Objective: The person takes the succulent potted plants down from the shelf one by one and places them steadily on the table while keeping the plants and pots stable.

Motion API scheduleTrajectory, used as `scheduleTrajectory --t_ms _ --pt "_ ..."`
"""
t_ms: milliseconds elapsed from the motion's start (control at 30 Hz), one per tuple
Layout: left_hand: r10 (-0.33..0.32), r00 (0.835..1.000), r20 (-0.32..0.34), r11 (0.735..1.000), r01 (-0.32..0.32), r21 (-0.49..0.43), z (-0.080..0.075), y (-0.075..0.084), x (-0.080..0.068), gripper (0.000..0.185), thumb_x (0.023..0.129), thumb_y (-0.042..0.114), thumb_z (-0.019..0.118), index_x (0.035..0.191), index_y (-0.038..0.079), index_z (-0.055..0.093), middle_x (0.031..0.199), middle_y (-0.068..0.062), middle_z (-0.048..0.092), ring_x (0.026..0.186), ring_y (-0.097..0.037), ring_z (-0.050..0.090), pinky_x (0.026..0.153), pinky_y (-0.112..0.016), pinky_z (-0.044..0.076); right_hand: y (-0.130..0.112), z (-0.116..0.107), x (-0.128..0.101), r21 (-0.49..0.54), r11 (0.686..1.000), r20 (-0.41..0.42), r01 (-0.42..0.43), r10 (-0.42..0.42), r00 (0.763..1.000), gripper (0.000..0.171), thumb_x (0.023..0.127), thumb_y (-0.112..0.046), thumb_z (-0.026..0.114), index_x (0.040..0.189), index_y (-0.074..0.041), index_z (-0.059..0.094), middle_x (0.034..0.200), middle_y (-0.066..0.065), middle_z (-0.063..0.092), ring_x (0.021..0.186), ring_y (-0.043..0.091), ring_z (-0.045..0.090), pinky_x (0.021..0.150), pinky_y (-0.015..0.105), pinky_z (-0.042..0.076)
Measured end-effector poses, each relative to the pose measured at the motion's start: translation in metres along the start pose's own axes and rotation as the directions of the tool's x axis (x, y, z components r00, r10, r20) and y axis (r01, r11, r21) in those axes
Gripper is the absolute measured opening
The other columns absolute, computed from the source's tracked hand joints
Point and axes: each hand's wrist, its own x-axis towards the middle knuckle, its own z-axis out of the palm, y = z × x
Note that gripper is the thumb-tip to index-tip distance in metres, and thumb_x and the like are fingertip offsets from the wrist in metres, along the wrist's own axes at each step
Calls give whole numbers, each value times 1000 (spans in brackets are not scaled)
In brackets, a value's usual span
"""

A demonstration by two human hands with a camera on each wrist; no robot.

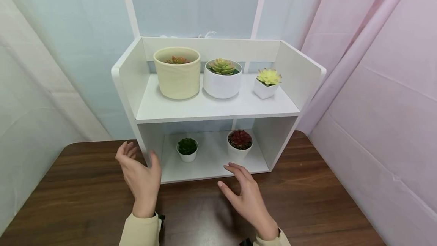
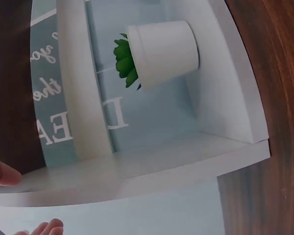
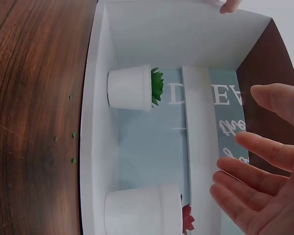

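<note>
Hands hovered empty, fingers spread: my left hand [image 1: 140, 177] and right hand [image 1: 247, 196] low in frame before the shelf [image 1: 211, 109], nearest the untouched green pot [image 1: 187, 150] and red pot [image 1: 239, 144] at center.

Bright, even, diffuse light, no glare. Soft shadows under the pots on the white shelf [image 1: 218, 105], darker inside its lower compartment. Head view sharp, wide-angle bending at edges. Wrist views rotated; near fingertips [image 2: 2, 174] blurred, table [image 3: 34, 122] grain sharp.
</note>
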Motion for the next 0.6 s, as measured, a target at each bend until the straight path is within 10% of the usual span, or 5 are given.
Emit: scheduleTrajectory --t_ms 267,600 --pt "-17 996 83 999 19 -28 8 -12 4 61 90 5 60 143 -4 31 141 -29 44 128 -43 46 96 -58 41 -3 -1 0 0 1000 7 2 -2 1000 43 83 -27 76 122 -16 63 126 2 60 115 18 59 89 40 50" --pt "-77 987 141 997 80 -16 14 -18 14 47 91 7 61 134 -7 48 114 -34 62 101 -50 61 79 -64 47 -5 -3 7 -8 997 -1 71 -71 997 43 85 -26 74 125 -16 61 127 3 60 114 19 60 88 40 51"
